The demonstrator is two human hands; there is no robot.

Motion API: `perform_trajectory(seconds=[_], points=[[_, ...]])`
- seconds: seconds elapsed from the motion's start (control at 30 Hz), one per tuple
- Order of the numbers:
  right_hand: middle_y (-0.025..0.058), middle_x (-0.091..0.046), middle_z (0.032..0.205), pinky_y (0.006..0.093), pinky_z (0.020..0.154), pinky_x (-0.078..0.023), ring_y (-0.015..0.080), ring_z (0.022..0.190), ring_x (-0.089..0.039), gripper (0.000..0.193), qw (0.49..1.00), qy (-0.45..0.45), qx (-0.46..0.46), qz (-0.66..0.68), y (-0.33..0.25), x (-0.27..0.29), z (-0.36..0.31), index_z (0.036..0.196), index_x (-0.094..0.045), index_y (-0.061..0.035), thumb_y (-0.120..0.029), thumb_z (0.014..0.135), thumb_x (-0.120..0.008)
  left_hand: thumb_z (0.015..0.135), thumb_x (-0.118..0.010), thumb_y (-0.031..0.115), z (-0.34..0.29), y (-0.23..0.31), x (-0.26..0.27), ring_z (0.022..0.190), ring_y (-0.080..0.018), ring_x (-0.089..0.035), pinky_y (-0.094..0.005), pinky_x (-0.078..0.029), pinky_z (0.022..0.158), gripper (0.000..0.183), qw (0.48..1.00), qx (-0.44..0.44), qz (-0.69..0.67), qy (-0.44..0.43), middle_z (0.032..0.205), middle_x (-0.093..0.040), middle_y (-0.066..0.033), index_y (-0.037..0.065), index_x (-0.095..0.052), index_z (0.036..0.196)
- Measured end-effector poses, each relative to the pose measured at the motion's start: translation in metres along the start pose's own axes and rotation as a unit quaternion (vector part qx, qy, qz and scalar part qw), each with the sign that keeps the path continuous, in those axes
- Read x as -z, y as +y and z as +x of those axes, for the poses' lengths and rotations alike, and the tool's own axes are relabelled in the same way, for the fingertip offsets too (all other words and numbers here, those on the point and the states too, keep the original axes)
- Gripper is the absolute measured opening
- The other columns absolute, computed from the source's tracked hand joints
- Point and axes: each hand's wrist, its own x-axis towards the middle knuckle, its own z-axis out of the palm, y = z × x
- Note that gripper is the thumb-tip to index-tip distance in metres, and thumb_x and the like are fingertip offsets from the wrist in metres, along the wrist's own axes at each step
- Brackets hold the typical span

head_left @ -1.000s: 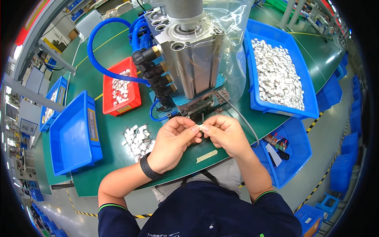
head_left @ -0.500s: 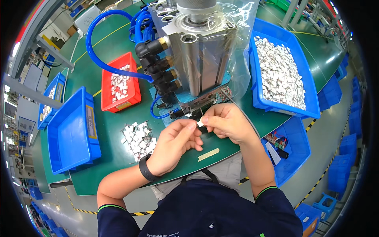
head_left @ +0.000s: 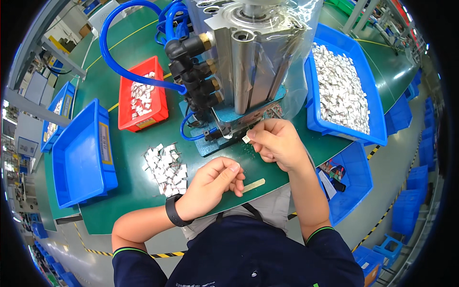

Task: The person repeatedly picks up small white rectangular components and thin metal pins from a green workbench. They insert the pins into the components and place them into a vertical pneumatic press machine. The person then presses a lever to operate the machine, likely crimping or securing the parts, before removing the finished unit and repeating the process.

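Between thumb and forefinger, my right hand (head_left: 276,142) pinches a small white square part (head_left: 246,139), just in front of the base of a metal pneumatic press (head_left: 239,115). My left hand (head_left: 215,178) is nearer me, above the table edge, with its fingers curled in and the thumb laid against them. Whether anything sits inside those fingers is hidden. Left of that hand lies a loose pile of similar white parts with thin dark leads (head_left: 166,168) on the green table (head_left: 129,205). A pale strip of tape (head_left: 254,184) is stuck near the front edge.
A red bin (head_left: 160,112) with white parts stands beyond the pile. An unfilled blue bin (head_left: 79,158) sits at left, and a heaped blue bin (head_left: 313,115) at right. Below it, another blue bin (head_left: 358,191) holds mixed items. A thick blue hose (head_left: 106,52) loops beside the press.
My hands have parted: the right has moved away toward the press base with the white part, while the left has dropped slightly nearer me. The view has shifted a little.
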Motion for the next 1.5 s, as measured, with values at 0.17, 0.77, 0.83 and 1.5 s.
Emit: perform_trajectory(seconds=[0.17,0.77,0.83,1.5], points=[[0.0034,-0.055,0.063,0.0198,0.035,-0.022,0.0017,0.041,-0.037,0.02,1.0,0.003,-0.013,0.02,-0.002,-0.001,0.002,0.078,-0.059,0.0018,-0.014,0.085,-0.068,0.101,-0.045,0.019,0.001,-0.001,0.001,0.078,-0.0186,-0.06,-0.0349,-0.052,0.072,0.019,1.0,0.005,0.0,-0.005,0.093,-0.059,-0.0101,0.001,-0.052,0.1],[0.0026,-0.055,0.064,0.0196,0.036,-0.024,0.0012,0.042,-0.038,0.018,0.999,-0.001,0.004,0.034,0.003,0.001,0.002,0.08,-0.06,0.0017,-0.014,0.086,-0.068,0.101,-0.045,0.018,0.003,-0.002,0.002,0.079,-0.0186,-0.06,-0.0347,-0.052,0.071,0.018,1.0,0.007,-0.021,-0.005,0.093,-0.059,-0.0098,0.001,-0.052,0.101],[0.0022,-0.057,0.066,0.02,0.037,-0.026,0.001,0.044,-0.04,0.018,0.999,-0.001,0.036,-0.014,0.006,0.0,0.0,0.082,-0.061,0.0023,-0.014,0.086,-0.067,0.101,-0.045,0.018,0.004,0.001,0.001,0.079,-0.0185,-0.061,-0.0345,-0.052,0.071,0.018,1.0,-0.006,-0.023,0.0,0.093,-0.059,-0.0098,0.002,-0.051,0.102],[0.0071,-0.057,0.068,0.0215,0.036,-0.028,0.0067,0.043,-0.042,0.008,0.997,-0.052,-0.017,0.045,0.013,-0.004,-0.013,0.086,-0.052,-0.0036,-0.011,0.089,-0.056,0.1,-0.049,0.017,-0.004,0.019,-0.009,0.079,-0.0152,-0.06,-0.0296,-0.052,0.069,0.019,0.994,-0.028,0.106,0.001,0.096,-0.059,-0.0085,0.002,-0.048,0.112]])
